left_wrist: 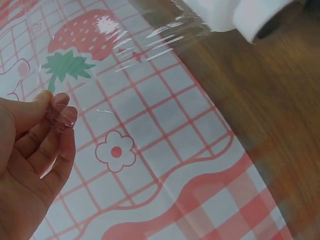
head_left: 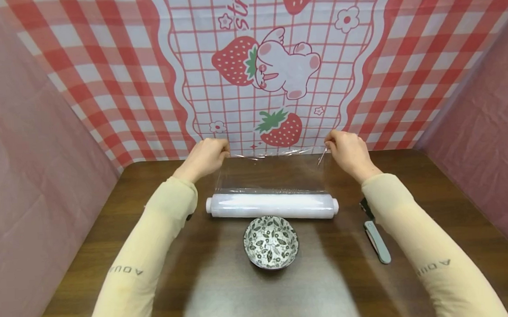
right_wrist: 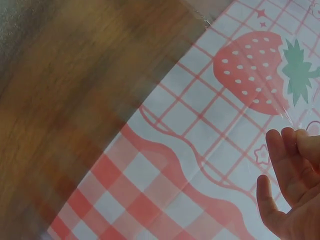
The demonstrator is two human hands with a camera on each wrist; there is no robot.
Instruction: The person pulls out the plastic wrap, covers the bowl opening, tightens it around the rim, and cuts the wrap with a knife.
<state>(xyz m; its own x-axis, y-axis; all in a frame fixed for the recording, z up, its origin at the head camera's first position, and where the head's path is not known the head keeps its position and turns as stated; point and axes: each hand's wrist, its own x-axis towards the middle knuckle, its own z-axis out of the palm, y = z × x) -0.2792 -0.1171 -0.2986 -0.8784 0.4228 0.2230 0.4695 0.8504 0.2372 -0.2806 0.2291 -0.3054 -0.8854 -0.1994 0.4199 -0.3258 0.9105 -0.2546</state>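
A sheet of clear plastic wrap (head_left: 276,171) stretches from a white roll (head_left: 273,206) toward the back edge of the table. At the sheet's far left corner, my left hand (head_left: 207,155) pinches the film between thumb and fingers; the left wrist view shows the film bunched at the fingertips (left_wrist: 61,112). My right hand (head_left: 348,150) pinches the far right corner, where the film gathers into creases. In the right wrist view, the thumb meets the first fingertips (right_wrist: 287,134) while the little finger stands apart. Just in front of the roll sits a patterned bowl (head_left: 270,243).
A pale green folding cutter (head_left: 378,242) lies on the brown wooden table (head_left: 339,268), right of the bowl and beside the right forearm. Behind the table hangs a red checked strawberry cloth (head_left: 251,102). Pink cloth walls (head_left: 45,153) stand at both sides.
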